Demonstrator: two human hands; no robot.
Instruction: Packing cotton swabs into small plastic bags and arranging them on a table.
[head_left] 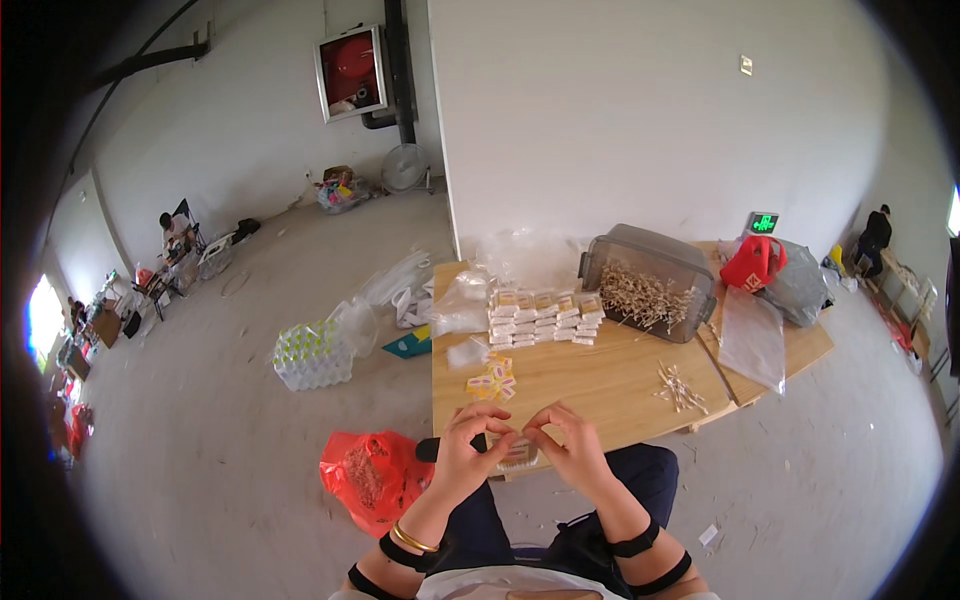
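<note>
At the table's near edge, my left hand [474, 447] and my right hand [568, 446] meet with thumbs and forefingers pinched together. Between and just below the fingertips is a small clear pack of cotton swabs [517, 456]; both hands appear to pinch its upper edge, which is too fine to make out. Beyond them lie several yellow-and-white cards [492, 380]. Behind the cards, filled packs [540, 320] are stacked in rows. To the right, loose cotton swabs [681, 388] lie in a small heap. A grey see-through bin [655, 245], tipped toward me, holds many more swabs.
Clear plastic bags [465, 303] lie at the table's left edge, and a flat clear bag [752, 340] at its right beside a red bag [753, 264]. On the floor are a red plastic bag [375, 480] and a pack of green-capped bottles [312, 355]. Other people sit or stand far off.
</note>
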